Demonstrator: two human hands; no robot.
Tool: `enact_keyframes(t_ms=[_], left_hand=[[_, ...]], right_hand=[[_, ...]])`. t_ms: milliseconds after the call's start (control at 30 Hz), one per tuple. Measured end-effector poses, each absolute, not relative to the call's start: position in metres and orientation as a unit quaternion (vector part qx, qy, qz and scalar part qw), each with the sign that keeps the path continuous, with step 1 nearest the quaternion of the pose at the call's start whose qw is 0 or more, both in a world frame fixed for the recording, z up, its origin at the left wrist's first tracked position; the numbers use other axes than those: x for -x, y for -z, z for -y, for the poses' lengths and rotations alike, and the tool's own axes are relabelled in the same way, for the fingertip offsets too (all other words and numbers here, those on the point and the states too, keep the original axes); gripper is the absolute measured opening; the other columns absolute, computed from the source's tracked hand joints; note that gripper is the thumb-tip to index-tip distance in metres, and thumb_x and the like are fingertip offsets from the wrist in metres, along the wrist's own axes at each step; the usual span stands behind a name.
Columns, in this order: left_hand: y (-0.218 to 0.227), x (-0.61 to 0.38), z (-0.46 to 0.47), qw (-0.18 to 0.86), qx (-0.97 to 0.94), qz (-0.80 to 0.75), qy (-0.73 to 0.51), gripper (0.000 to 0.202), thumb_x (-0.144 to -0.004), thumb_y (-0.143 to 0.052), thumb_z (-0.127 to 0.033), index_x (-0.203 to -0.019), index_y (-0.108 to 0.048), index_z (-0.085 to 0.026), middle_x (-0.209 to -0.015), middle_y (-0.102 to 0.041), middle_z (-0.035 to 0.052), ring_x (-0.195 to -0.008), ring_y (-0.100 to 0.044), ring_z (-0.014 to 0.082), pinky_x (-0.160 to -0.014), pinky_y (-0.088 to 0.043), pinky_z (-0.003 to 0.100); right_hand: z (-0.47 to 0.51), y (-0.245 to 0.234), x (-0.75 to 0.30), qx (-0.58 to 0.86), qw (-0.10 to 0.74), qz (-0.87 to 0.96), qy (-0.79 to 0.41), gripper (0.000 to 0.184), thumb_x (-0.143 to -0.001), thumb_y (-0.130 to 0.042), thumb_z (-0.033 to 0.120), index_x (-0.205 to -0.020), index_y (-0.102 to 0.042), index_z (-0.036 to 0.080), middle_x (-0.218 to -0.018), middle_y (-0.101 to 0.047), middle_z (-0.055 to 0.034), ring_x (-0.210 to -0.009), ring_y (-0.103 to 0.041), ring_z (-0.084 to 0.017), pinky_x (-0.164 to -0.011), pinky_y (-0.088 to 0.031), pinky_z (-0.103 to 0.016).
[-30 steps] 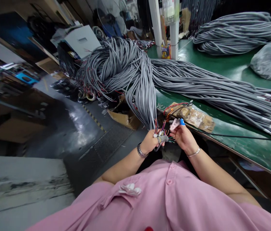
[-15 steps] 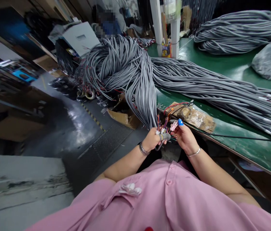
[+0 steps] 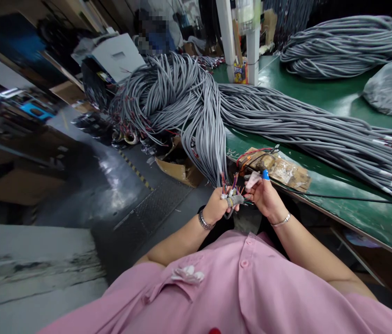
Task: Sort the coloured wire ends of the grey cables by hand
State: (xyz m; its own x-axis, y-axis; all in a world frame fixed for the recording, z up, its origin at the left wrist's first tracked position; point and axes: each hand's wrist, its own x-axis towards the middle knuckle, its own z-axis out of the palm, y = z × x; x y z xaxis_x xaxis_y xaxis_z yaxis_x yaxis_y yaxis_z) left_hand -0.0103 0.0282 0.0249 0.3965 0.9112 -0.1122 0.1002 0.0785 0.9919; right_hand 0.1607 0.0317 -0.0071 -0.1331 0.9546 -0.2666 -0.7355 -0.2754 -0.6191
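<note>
Grey cables [image 3: 213,134] run down to the centre of the frame, where the left hand [image 3: 215,205] is wrapped around their end portions; coloured wires [image 3: 234,182] project above the grip. Immediately to the right, the right hand [image 3: 267,199] pinches a small pale pink piece [image 3: 252,181], its exact kind unclear. Change over the last half second: the blue finger cover [image 3: 266,174] has shifted slightly right, and the left hand slightly left. Both grips are maintained. Judged effect: minor readjustment; handling of the wire ends remains in progress. Contact between pink piece and wires cannot be confirmed.
</note>
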Motion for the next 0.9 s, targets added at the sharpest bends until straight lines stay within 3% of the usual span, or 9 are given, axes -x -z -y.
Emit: enact_keyframes(t_ms=[200,433,700,900], left_hand=[[-0.017,0.007,-0.018,0.569,-0.539,-0.456,-0.423,0.034,-0.072,-0.072,-0.045,-0.066,-0.062,-0.013,-0.054,-0.063,0.0010,-0.037,-0.043,0.0055,-0.038,-0.032,0.019],[-0.014,-0.005,-0.020,0.559,-0.559,-0.460,-0.404,0.036,-0.076,-0.069,-0.047,-0.067,-0.062,-0.013,-0.055,-0.064,0.0014,-0.038,-0.043,0.0052,-0.039,-0.032,0.019],[-0.009,-0.010,-0.022,0.547,-0.562,-0.471,-0.404,0.041,-0.078,-0.066,-0.050,-0.062,-0.061,-0.013,-0.054,-0.062,0.0020,-0.038,-0.043,0.0053,-0.039,-0.032,0.019],[-0.008,-0.010,-0.023,0.545,-0.560,-0.480,-0.398,0.043,-0.078,-0.065,-0.052,-0.060,-0.060,-0.013,-0.054,-0.062,0.0023,-0.038,-0.043,0.0052,-0.040,-0.033,0.019]], right_hand=[[-0.030,0.009,-0.161,0.322,0.598,0.208,-0.704,0.032,-0.078,-0.070,0.051,-0.082,-0.068,0.019,-0.071,-0.065,-0.0007,-0.061,-0.056,-0.011,-0.058,-0.049,-0.023],[-0.035,0.019,-0.160,0.306,0.605,0.192,-0.709,0.044,-0.074,-0.066,0.064,-0.081,-0.068,0.020,-0.084,-0.071,-0.0037,-0.064,-0.059,-0.013,-0.059,-0.049,-0.026],[-0.042,0.018,-0.153,0.298,0.610,0.113,-0.725,0.037,-0.071,-0.073,0.058,-0.076,-0.067,0.021,-0.073,-0.071,-0.0008,-0.059,-0.060,-0.012,-0.059,-0.050,-0.025],[-0.042,0.018,-0.150,0.300,0.619,0.094,-0.720,0.035,-0.070,-0.076,0.055,-0.078,-0.067,0.022,-0.075,-0.072,-0.0005,-0.060,-0.061,-0.012,-0.059,-0.051,-0.025]])
